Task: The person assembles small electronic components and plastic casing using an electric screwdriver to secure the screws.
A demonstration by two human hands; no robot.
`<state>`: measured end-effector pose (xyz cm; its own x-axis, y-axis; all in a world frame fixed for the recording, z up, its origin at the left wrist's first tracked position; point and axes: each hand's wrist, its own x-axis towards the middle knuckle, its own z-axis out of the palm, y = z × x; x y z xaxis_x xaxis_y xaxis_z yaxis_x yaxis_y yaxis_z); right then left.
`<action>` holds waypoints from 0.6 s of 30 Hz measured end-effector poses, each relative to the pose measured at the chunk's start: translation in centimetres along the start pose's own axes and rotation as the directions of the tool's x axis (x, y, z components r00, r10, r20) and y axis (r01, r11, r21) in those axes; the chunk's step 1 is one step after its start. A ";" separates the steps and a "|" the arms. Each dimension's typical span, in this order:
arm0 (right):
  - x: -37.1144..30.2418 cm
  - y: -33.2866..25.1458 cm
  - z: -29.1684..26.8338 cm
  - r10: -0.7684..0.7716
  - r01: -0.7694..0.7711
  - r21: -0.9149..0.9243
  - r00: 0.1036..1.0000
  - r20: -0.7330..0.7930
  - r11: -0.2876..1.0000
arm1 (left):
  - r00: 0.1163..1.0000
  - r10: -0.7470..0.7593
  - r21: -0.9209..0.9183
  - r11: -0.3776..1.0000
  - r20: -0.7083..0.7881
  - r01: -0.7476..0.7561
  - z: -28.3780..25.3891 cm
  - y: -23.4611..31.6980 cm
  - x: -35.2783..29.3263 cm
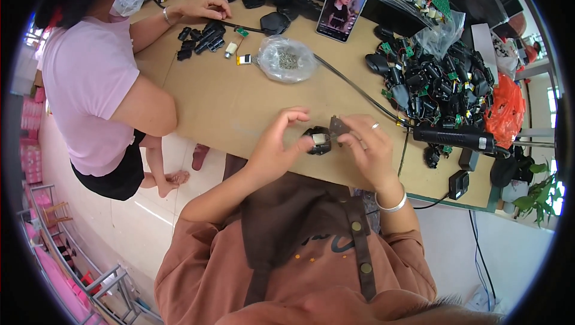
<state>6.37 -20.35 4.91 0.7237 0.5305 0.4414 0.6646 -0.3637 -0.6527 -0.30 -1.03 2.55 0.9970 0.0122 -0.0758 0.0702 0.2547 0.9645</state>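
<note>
A small black plastic housing (312, 148) lies near the table's front edge, with a pale rectangular battery (319, 139) in it. Against its left side rests the thumb of my left hand (280, 145); the other fingers curve above, apart from the thumb and not around the housing. Just right of the housing, my right hand (370, 145) pinches a dark flat part (339, 127) between thumb and fingers, close to the housing's edge. How far the two parts touch is hard to make out.
A co-worker's hand (206, 8) is at the far left, near several black parts (208, 38). Beyond my hands stand a plastic bag of screws (288, 61) and a phone (342, 8). Right lie a corded black electric screwdriver (452, 138) and a heap of black housings (434, 79).
</note>
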 end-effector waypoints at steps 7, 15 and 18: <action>-1.3 1.5 2.1 0.039 -0.028 -0.065 0.984 0.174 0.997 | 0.966 0.200 0.675 0.692 0.163 -0.257 0.5 -2.7 -0.4; -1.1 1.5 3.3 -0.076 0.098 -0.136 0.984 0.158 0.986 | 0.958 0.252 0.674 0.685 0.137 -0.277 0.1 -3.2 -0.3; -1.1 1.7 3.3 -0.123 0.154 -0.177 0.977 0.175 0.972 | 0.956 0.258 0.667 0.688 0.142 -0.285 0.1 -3.3 -0.1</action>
<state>6.10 -18.97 1.28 0.5930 0.6966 0.4038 0.7903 -0.4075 -0.4576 -0.66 -2.00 -0.54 0.9754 -0.0595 0.2125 -0.2150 -0.4731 0.8544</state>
